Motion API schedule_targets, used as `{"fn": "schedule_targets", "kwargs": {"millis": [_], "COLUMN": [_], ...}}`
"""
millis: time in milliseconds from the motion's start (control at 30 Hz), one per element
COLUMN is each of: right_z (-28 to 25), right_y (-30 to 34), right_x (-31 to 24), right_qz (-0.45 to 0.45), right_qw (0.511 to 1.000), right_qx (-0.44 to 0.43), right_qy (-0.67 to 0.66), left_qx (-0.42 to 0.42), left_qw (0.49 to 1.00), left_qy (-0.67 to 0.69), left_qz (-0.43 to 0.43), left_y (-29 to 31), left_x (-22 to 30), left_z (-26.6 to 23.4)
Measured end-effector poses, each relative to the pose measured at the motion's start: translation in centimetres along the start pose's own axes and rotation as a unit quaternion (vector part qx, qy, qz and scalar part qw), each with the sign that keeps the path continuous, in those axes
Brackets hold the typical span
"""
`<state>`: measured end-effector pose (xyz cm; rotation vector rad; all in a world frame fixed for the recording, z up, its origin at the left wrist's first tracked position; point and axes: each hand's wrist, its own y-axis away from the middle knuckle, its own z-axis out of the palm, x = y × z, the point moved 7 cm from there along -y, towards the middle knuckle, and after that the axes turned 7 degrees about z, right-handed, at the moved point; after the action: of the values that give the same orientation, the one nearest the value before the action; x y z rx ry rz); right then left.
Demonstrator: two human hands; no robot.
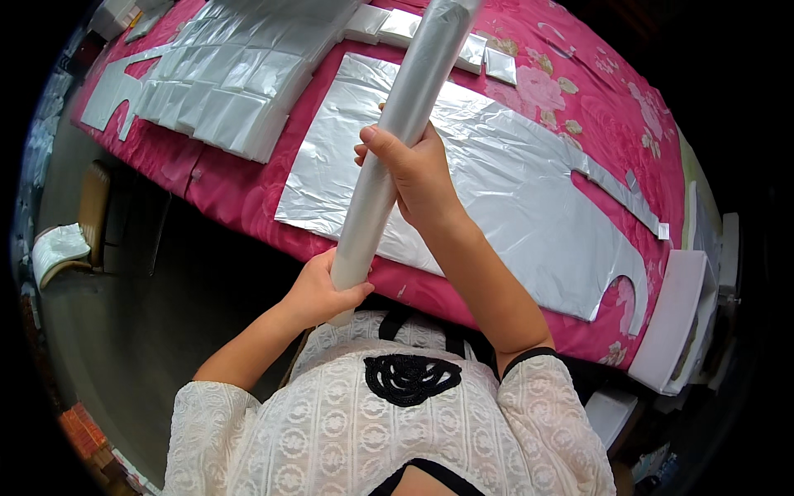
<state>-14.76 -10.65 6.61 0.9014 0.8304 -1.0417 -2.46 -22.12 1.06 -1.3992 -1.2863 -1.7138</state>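
A long roll of shiny, translucent plastic film [370,211] slants up across the middle, its upper end running out of the picture. My left hand [314,291] is wrapped round its lower end, close to my body. Higher up, my right hand [416,172] grips the middle of the roll, with the thumb laid across the front. Beneath the roll, a large flat pile of silvery plastic sheets [496,182] lies on the table, with a curved cut-out and narrow straps at its right end.
A pink flowered cloth [223,186] covers the table. Several folded plastic packets [236,83] overlap at the back left, with small packets [499,66] along the back. A white foam box [672,318] stands at the right edge. A chair [93,211] stands at left.
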Motion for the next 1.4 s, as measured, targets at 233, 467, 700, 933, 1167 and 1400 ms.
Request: {"fn": "schedule_targets", "kwargs": {"millis": [233, 467, 700, 933, 1167, 1400], "right_z": [-1.0, -2.3, -5.5, -11.1, -26.0, -22.8], "right_y": [3.2, 4.8, 5.3, 2.9, 2.0, 2.4], "right_x": [1.0, 1.5, 6.4, 7.8, -0.6, 0.2], "right_qz": [0.043, 0.033, -0.007, 0.060, -0.052, 0.128], "right_qw": [0.982, 0.981, 0.997, 0.972, 0.946, 0.959], "right_qx": [-0.070, -0.043, 0.082, 0.141, 0.318, 0.087], "right_qy": [-0.171, -0.187, -0.015, -0.181, 0.045, 0.239], "left_qx": [-0.093, -0.179, -0.053, -0.085, -0.158, -0.160], "left_qw": [0.972, 0.940, 0.982, 0.992, 0.976, 0.970], "left_qy": [0.215, 0.289, 0.180, 0.057, 0.064, 0.098], "left_qz": [-0.005, -0.027, 0.005, -0.077, -0.136, -0.154], "left_y": [-0.6, -0.3, -2.9, -1.0, 1.5, 1.9], "left_x": [1.2, 0.8, -0.7, -4.2, -5.9, -6.5], "left_z": [4.5, 6.4, 4.4, 3.7, 3.8, 3.6]}}
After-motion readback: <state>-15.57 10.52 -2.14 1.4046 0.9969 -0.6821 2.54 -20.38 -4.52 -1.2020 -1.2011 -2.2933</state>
